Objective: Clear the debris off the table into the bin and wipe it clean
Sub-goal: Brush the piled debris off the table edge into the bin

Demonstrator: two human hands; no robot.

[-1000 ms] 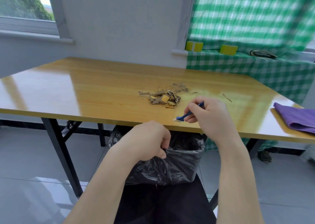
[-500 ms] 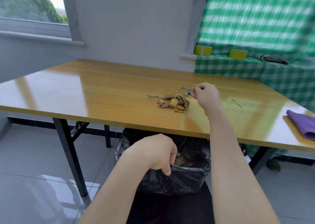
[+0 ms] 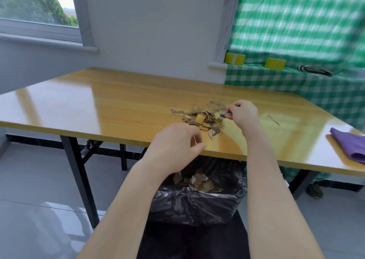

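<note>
Debris (image 3: pixel 199 118): lying piled on the worktop (image 3: pixel 98 108), above the black-lined bin (image 3: pixel 197 205).
Right hand (image 3: pixel 242 112): blue tool (image 3: pixel 224 114) being pinched in the fingers, just beside the pile.
Left hand (image 3: pixel 175 142): fingers being held loosely curled, grasping nothing.

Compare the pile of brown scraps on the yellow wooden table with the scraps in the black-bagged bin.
The table pile of brown scraps lies spread on the yellow wooden table with fine crumbs around; the bin scraps sit bunched inside the black bag, below the near edge. The table pile shows a yellow piece; the bin scraps look brown and pale. Both are torn, cardboard-like bits.
</note>
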